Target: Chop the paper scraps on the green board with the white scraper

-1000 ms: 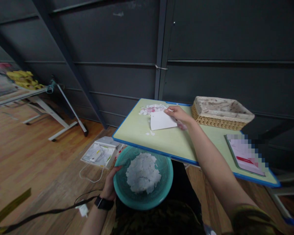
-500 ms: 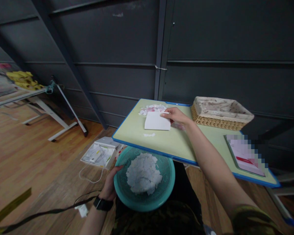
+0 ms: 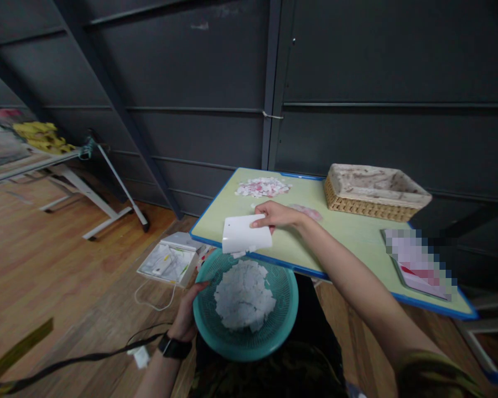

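In my right hand is a white plastic scraper with a small hole near one corner. Its lower edge sits at the table's near edge, and white paper scraps show just below it. Below that, a green plastic colander rests on my lap. A heap of white paper scraps fills its middle. My left hand, with a dark watch on the wrist, grips the colander's left rim. A loose pile of white and pink paper bits lies on the table's far left part.
The pale green table has a blue edge. A cloth-lined wicker basket stands at its back right, with a partly blurred tablet-like object nearer. A pinkish clump lies mid-table. An open white box and cables are on the floor.
My right hand has drawn the scraper left and toward me, from mid-table to the near edge, bringing white scraps along. My left hand keeps its hold on the colander.
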The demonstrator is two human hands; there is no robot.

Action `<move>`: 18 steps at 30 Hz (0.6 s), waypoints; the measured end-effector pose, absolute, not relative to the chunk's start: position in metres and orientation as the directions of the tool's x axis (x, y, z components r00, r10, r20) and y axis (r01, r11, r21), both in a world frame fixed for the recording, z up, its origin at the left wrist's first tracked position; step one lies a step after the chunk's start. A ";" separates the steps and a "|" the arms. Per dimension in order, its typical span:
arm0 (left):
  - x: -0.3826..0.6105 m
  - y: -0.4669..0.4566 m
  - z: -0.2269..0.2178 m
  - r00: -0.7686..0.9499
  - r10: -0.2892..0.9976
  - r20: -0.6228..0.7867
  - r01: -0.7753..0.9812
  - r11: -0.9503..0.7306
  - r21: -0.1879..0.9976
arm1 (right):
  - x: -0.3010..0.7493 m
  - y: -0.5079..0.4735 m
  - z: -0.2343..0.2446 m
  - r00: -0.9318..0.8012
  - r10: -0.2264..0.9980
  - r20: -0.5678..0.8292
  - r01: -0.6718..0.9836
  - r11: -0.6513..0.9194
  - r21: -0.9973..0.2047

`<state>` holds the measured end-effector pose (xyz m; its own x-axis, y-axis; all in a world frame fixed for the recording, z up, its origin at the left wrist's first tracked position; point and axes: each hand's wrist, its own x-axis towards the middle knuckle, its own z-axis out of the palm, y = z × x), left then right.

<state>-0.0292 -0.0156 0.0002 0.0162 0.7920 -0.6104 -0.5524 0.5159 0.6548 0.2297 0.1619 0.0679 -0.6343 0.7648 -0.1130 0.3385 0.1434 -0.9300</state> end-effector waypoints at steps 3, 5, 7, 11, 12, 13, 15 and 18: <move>-0.031 -0.017 -0.005 0.019 0.773 -0.634 -0.558 0.535 0.634 | 0.221 0.158 0.068 -0.658 0.750 -0.073 0.282 0.156 -0.947; -0.032 -0.018 -0.006 0.029 0.765 -0.643 -0.573 0.540 0.617 | 0.226 0.165 0.069 -0.543 0.839 0.032 0.233 0.187 -0.954; -0.033 -0.018 -0.006 0.044 0.761 -0.648 -0.580 0.547 0.603 | 0.239 0.177 0.069 -0.310 0.940 0.142 0.198 0.210 -0.957; -0.034 -0.016 -0.013 0.063 0.758 -0.649 -0.600 0.549 0.582 | 0.272 0.200 0.068 0.150 0.919 0.365 0.382 0.287 -0.879; -0.034 -0.016 -0.017 0.067 0.756 -0.651 -0.607 0.548 0.575 | 0.277 0.203 0.068 0.185 0.887 0.423 0.460 0.302 -0.835; -0.035 -0.015 -0.022 0.073 0.753 -0.653 -0.609 0.552 0.569 | 0.281 0.205 0.068 0.189 0.867 0.462 0.530 0.306 -0.791; -0.036 -0.015 -0.035 0.065 0.744 -0.665 -0.594 0.564 0.573 | 0.285 0.206 0.068 0.149 0.857 0.493 0.635 0.299 -0.712; -0.039 -0.017 -0.053 0.040 0.740 -0.672 -0.552 0.577 0.602 | 0.282 0.202 0.069 0.081 0.858 0.508 0.720 0.302 -0.625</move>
